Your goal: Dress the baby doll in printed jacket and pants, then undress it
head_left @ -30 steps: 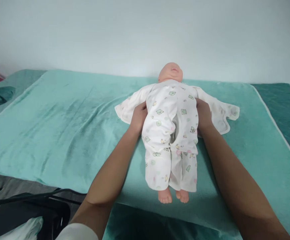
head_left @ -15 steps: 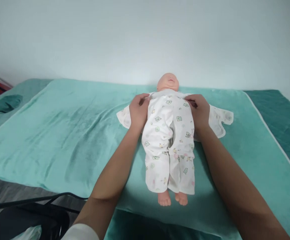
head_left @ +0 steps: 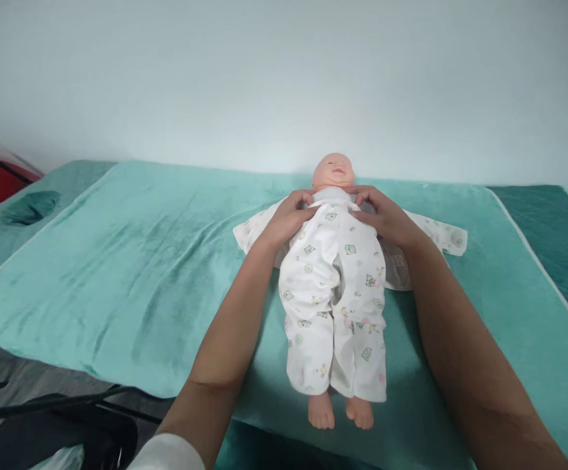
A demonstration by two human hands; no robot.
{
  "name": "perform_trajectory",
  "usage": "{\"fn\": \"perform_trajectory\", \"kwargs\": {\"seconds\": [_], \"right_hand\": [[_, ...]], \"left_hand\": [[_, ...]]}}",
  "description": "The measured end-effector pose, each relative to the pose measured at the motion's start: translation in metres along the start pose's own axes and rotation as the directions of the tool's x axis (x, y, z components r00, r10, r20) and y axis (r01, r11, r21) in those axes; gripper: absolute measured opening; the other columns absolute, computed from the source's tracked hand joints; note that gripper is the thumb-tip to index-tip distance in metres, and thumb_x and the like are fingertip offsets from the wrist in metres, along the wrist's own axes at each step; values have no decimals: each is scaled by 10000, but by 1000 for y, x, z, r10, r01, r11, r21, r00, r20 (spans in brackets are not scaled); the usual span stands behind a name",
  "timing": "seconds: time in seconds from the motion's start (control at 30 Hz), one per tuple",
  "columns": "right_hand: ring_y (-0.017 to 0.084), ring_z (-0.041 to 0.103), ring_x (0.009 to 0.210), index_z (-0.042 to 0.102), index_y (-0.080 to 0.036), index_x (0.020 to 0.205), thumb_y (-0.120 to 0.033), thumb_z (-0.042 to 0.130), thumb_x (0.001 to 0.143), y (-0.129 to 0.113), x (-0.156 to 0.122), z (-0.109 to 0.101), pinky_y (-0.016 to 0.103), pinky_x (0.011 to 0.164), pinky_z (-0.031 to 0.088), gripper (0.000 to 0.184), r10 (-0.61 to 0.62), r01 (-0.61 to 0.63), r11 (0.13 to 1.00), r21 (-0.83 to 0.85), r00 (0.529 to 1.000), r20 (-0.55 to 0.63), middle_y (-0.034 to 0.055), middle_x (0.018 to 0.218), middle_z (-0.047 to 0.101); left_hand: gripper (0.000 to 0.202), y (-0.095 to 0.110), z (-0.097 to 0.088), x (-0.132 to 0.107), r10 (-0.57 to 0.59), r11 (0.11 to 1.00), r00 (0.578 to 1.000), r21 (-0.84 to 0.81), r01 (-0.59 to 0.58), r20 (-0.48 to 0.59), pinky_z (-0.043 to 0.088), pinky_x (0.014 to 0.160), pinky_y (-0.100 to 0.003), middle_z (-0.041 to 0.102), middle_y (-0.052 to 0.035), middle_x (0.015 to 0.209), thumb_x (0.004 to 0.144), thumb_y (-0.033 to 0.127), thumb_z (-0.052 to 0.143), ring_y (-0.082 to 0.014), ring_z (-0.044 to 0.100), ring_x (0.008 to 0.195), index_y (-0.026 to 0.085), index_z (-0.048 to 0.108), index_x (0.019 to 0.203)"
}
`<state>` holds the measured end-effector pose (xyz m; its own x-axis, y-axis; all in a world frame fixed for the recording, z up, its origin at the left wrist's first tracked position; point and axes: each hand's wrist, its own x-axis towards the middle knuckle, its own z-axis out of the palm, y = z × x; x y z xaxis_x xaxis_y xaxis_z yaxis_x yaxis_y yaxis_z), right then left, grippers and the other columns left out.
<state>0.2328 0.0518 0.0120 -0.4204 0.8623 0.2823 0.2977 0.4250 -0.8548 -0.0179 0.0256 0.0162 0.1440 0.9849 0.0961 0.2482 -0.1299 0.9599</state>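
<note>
Teal towel [head_left: 117, 261], doll [head_left: 333, 172] flat on its back by the far edge, left hand [head_left: 286, 219] and right hand [head_left: 384, 215] each pinching the romper [head_left: 333, 294] at the neck, holding it snug.

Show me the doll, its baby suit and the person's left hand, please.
Doll [head_left: 333, 170], head camera view, on its head.
Baby suit [head_left: 313, 274], head camera view, on the printed front panel.
Left hand [head_left: 284, 220], head camera view, on the back of the hand, at the suit's neckline.

Bright, even, diffuse light, faint soft shadows, sharp focus, slight edge distortion
</note>
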Motion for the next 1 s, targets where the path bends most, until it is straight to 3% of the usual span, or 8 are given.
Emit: {"fn": "perform_trajectory", "kwargs": {"seconds": [0.13,0.3,0.53,0.67,0.8,1.0], "right_hand": [[260,458,1432,578,-261,1025,-435,726,851,-5,1,5,440,1181,325,287,18,-20,997,74,1000,25,45,1500,545],[307,458,1426,578,-236,868,-543,744,819,-10,1,4,472,1184,318,352,77,-79,996,39,996,39,51,1505,541],[314,537,1330,617,-219,738,-593,723,817,-7,3,-10,452,1082,416,397,150,-147,988,-43,982,111,44,1498,552],[250,628,1057,595,-214,737,-551,665,848,0,13,-1,394,912,466,362,112,-114,987,-109,993,-23,58,1152,706],[185,549,743,558,-222,727,-517,632,841,10,24,12,324,696,408,324,136,-181,961,-209,968,-210,-2,728,616],[188,530,698,562,-234,718,-479,630,854,21,32,20,324,678,384,289,128,-221,945,-242,928,-349,-10,668,590]], "left_hand": [[172,0,0,3,49,999,999,21,-50,20,475,840,-287,613,-3,921,864,352,640,-187,599,960,224,524,859],[187,-1,2,6,73,997,997,30,-74,19,473,841,-291,608,-2,910,889,397,626,-186,582,932,226,553,869],[189,-9,4,10,130,990,991,60,-129,-12,421,804,-264,602,18,883,908,377,612,-149,535,853,222,526,844],[164,-19,4,21,126,990,989,73,-120,-79,403,739,-253,529,32,773,905,338,599,-137,494,765,225,515,822],[158,-24,5,33,101,986,982,147,-77,-162,354,668,-254,448,46,684,891,293,601,-133,427,677,230,493,795],[181,-22,10,41,109,968,960,246,-44,-259,326,666,-272,415,55,660,892,220,593,-132,410,663,227,462,768]]}}
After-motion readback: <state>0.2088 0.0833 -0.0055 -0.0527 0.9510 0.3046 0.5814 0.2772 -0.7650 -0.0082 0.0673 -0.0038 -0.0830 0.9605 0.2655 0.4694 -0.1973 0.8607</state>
